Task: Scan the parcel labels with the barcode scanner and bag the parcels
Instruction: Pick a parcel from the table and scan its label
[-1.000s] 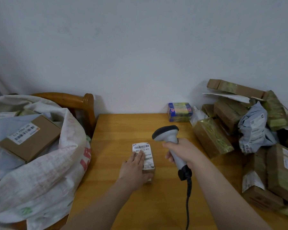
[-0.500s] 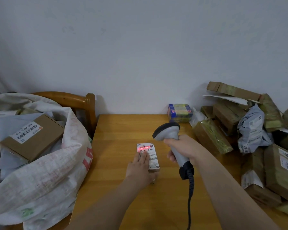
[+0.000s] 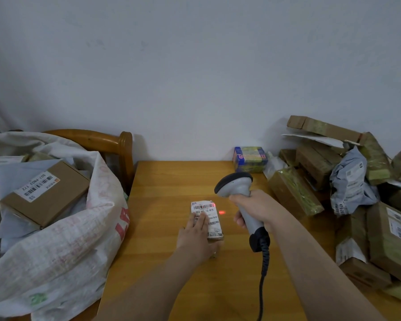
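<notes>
A small parcel (image 3: 210, 218) with a white barcode label lies on the wooden table (image 3: 171, 188). My left hand (image 3: 196, 237) rests flat on its near left part, fingers straight. My right hand (image 3: 252, 210) grips the handle of a grey barcode scanner (image 3: 237, 184), whose head points down toward the parcel from the right. A red scan light falls on the label's right edge and on the table just beside it. A large white woven bag (image 3: 63, 246) at the left holds a cardboard box (image 3: 44, 198) and grey mailers.
A heap of brown taped parcels (image 3: 315, 163) and a grey poly mailer (image 3: 350, 184) fills the table's right side. A blue and yellow box (image 3: 250, 158) stands against the wall. A wooden chair back (image 3: 116, 144) rises behind the bag. The scanner's black cable (image 3: 263, 281) runs toward me.
The red scan light came on over the barcode, then slid right, now partly on the table. The scanner and my left hand have hardly moved.
</notes>
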